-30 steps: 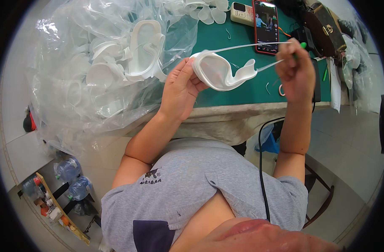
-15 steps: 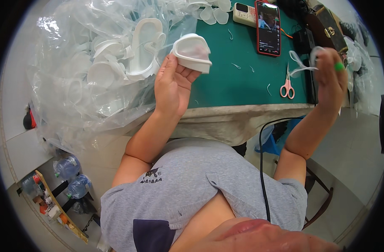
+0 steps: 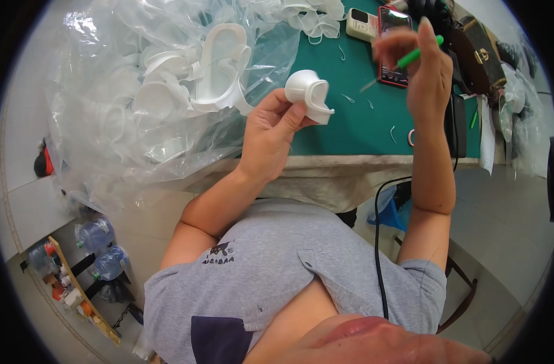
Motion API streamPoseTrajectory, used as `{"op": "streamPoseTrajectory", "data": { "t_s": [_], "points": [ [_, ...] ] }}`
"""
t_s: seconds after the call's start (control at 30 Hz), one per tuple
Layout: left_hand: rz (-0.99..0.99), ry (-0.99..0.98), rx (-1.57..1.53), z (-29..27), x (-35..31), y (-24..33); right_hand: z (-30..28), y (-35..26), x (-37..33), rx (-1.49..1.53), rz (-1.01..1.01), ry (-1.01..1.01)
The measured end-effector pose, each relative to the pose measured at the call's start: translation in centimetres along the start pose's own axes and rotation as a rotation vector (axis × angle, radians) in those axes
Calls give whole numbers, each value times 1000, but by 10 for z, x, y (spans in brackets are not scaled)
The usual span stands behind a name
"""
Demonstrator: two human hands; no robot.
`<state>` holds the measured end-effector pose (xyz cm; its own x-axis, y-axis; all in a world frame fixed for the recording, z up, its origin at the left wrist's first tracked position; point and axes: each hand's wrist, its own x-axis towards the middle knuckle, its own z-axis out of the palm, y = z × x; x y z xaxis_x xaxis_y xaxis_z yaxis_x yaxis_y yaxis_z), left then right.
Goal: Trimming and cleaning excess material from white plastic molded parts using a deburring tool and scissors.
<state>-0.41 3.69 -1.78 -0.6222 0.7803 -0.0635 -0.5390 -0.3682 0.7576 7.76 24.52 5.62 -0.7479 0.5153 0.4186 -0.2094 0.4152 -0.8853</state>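
1. I view a green counter (image 3: 359,133), clear bag (image 3: 77,115) at left, phone (image 3: 393,77) at right.
2. Left fingers (image 3: 290,119): clamped on white piece (image 3: 302,87) above counter.
3. Right fingers (image 3: 397,43): closed around green-handled tool (image 3: 409,59).
4. Off counter, lower left: bottles (image 3: 112,262).

A green-covered tabletop (image 3: 331,136) has a pale, rumpled cloth (image 3: 325,182) hanging along its near edge, above a floor (image 3: 501,203) of light tiles with thin seams. Off its near left corner are a low wooden-edged shelf (image 3: 84,292) crowded with small items and two large clear bluish bottles (image 3: 110,262); back from its near right corner shows the curved dark frame of a chair (image 3: 474,285). Even, whitish light fills the room.
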Motion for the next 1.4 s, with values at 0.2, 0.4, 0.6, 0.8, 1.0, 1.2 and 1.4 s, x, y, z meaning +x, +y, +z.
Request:
{"op": "streamPoseTrajectory", "data": {
  "t_s": [0.2,0.4,0.6,0.8,1.0,1.2,1.4],
  "points": [
    [-26,-87,-138,1,0,-5,13,-13,-47,289,205,-271],
    [-62,-98,-210,2,1,-5,22,-19,-57,110,29,-293],
    [-266,-127,-336,10,-3,8,37,-12,-57,-150,6,-299],
    [-497,-146,-453,3,-2,12,39,-2,-50,-351,-369,-254],
    [-574,-177,-546,0,0,11,36,3,-51,-657,-687,-308],
    [-600,-209,-628,-3,-1,9,37,1,-49,-738,-751,-355],
    [-609,-91,-614,-3,-1,12,31,7,-52,-611,-698,-257]
  ]
}}
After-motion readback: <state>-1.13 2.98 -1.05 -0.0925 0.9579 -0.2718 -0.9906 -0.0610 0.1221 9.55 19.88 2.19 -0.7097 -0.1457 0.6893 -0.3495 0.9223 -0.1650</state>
